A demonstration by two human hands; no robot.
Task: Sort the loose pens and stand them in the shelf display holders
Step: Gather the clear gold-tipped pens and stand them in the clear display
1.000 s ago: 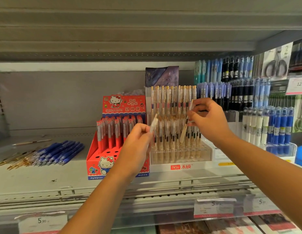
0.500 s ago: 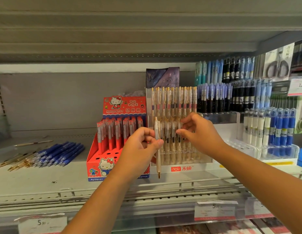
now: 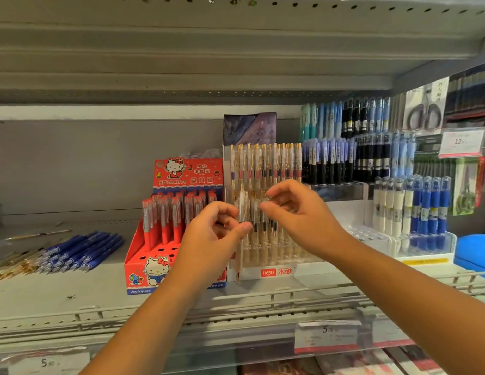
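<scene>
My left hand (image 3: 208, 239) pinches a clear pen with gold trim (image 3: 241, 209) and holds it upright, tip down, in front of the clear hesu display holder (image 3: 276, 272). That holder is full of matching clear-and-gold pens (image 3: 265, 163). My right hand (image 3: 303, 212) hovers just right of the held pen, before the holder's lower row. Its fingers are loosely curled, and nothing shows between them. Loose blue pens (image 3: 81, 250) and loose gold pens (image 3: 13, 266) lie flat on the shelf at the left.
A red Hello Kitty box (image 3: 154, 272) of red pens stands left of the clear holder. Tiered racks of blue, black and white pens (image 3: 414, 209) fill the right side. A wire rail (image 3: 290, 301) runs along the shelf's front edge, above price tags.
My right hand came down from the upper row, no longer holding its pen, and closed in toward my left. My left hand turned its pen upright before the holder.
</scene>
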